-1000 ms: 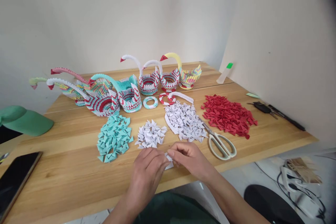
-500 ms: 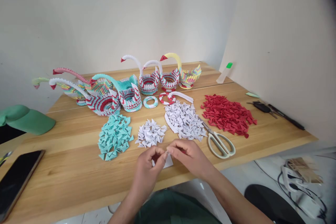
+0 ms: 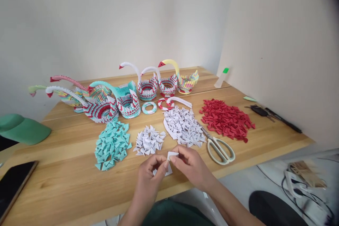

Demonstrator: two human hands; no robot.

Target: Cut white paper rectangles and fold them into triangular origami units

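A small white piece of paper (image 3: 172,154) is pinched at its lower edge between my two hands above the near edge of the table. My left hand (image 3: 152,173) is closed, thumb against index finger, at the paper's left corner. My right hand (image 3: 192,164) grips it from the right with thumb and fingers. Below them another white paper (image 3: 168,172) lies on the wood, partly covered by my left hand. Just beyond stands a small heap of folded white paper triangles (image 3: 149,140).
Turquoise (image 3: 112,146), white (image 3: 184,127) and red triangle piles (image 3: 226,118) lie across the wooden table (image 3: 71,180). Scissors (image 3: 221,151) rest at right, a phone (image 3: 16,189) at left. Paper swans (image 3: 147,88) line the back, near a turquoise-white ring (image 3: 149,108). A green cap-like object (image 3: 26,129) sits left.
The white paper between my fingertips now shows as a flat piece above my right thumb; before, it was mostly hidden. The whole view has shifted slightly, with things lower and further left.
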